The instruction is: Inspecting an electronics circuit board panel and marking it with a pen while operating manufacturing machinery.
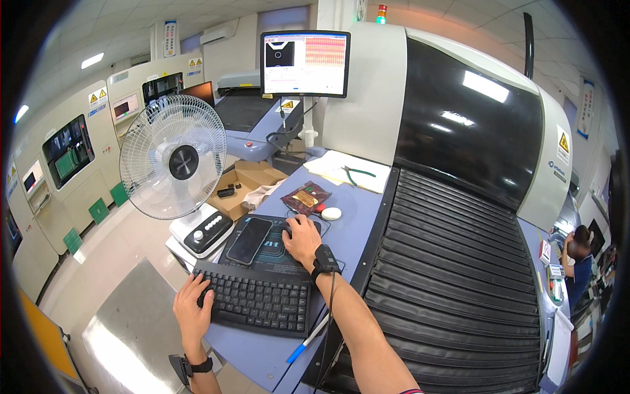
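Note:
A black keyboard (262, 302) lies on the blue-grey worktop in front of me. My left hand (191, 305) rests at its left end, fingers apart over the edge keys, holding nothing. Farther up, my right hand (303, 240) is closed over a dark computer mouse (287, 229), most of which the hand hides. The mouse sits on a dark printed mouse pad (279, 255). Between my hands, a black smartphone (250, 241) lies on the pad. Past the worktop stands a lit monitor (305, 64), with a dark picture on its left and an orange pattern on its right.
A white fan (174, 157) stands at the left beside an open cardboard box (252, 176). Behind the mouse are a dark red packet (306, 197), a white round lid (331, 214) and green-handled pliers (357, 174). A blue-tipped pen (307, 340) lies near me. At right, a machine has a ribbed black cover (453, 282).

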Motion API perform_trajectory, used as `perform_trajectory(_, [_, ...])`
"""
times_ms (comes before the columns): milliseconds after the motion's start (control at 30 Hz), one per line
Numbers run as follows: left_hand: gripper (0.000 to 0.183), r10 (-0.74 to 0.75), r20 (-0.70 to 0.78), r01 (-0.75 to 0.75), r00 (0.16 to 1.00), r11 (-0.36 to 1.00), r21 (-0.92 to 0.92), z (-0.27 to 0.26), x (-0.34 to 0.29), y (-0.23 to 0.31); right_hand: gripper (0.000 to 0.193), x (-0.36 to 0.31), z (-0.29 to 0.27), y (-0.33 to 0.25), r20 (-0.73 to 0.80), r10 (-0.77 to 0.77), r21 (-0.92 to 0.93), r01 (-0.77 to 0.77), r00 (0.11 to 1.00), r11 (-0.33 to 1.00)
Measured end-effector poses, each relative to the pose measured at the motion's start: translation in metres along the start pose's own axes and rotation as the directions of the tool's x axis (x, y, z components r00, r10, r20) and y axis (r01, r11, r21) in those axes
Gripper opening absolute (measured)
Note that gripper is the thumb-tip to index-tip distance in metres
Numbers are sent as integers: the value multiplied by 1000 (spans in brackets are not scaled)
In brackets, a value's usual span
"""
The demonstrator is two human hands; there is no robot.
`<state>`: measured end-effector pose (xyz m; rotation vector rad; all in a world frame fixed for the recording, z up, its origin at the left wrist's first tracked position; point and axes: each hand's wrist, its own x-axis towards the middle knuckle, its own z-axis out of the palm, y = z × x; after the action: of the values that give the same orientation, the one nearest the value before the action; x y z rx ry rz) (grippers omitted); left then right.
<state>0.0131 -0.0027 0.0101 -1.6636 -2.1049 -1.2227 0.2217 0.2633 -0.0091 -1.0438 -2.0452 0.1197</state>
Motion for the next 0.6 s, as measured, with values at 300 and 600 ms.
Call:
perform_trajectory(300, [28,-4,-4,4,1000,1000,-4,2,-2,-3,36,-1,2,-1,30,32,3,-32,999,999])
perform_trajectory(600, [29,1,1,-1,1000,1000,5,2,0,-1,36,0,4,3,7,18,-4,-18,1000,1000])
